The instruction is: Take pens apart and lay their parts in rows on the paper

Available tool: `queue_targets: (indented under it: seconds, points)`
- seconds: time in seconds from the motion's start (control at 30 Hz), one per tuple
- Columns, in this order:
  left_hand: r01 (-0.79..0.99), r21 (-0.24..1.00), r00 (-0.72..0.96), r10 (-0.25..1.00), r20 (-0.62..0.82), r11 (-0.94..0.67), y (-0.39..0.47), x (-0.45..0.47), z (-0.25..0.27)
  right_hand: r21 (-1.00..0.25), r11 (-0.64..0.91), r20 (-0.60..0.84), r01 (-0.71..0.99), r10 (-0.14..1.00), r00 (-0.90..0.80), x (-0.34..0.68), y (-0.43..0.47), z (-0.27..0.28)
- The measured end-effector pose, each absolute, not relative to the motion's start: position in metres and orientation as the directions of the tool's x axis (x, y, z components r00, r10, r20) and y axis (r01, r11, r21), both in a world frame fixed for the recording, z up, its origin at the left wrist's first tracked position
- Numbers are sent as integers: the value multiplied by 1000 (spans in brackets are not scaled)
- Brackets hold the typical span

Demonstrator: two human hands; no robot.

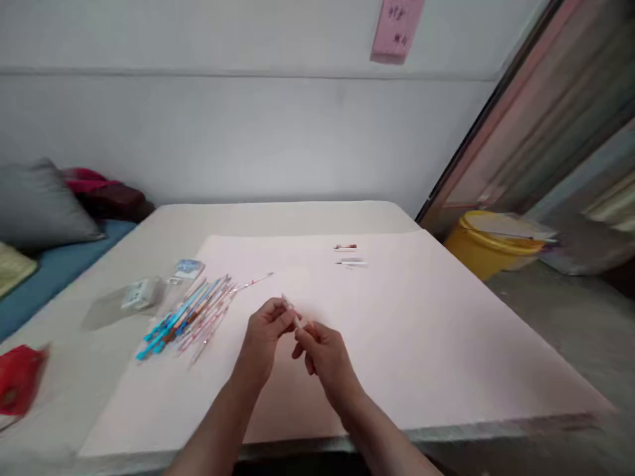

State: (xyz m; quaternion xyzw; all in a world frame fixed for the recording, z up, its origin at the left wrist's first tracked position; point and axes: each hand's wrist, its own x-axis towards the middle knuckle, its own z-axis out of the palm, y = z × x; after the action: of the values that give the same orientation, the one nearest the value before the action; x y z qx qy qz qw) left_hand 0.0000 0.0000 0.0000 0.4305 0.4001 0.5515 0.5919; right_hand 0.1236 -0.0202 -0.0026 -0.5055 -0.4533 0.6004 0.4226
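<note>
My left hand [268, 328] and my right hand [322, 350] meet over the middle of the pink sheet. Both pinch a slim, pale pen-like piece [296, 318], which slants with its upper end above the left fingers. Fingers and blur hide most of it, so its exact kind is unclear. To the left of my left hand lies a pile of pens [191, 314], some with bright blue ends and others clear with red marks. One thin clear pen [253, 282] pokes out of the pile towards the back.
Two short pens [352, 263] [346, 248] lie farther back on the pink sheet [421, 344]. Left of the pile are a clear plastic bag with a white item [140, 293] and a blue-and-white packet [189, 268]. A red object [20, 377] sits far left; a yellow bucket [489, 244] stands right.
</note>
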Motion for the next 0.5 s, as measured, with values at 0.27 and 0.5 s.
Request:
queue_targets:
  seconds: [0.27, 0.5]
  points:
    - [-279, 959, -8, 999, -47, 43, 3, -5, 5, -957, -272, -254, -105, 955, -153, 121, -20, -2]
    - [-280, 958, -58, 995, -76, 57, 4, -7, 7, -973, -215, -208, -84, 975, -81, 117, -23, -6]
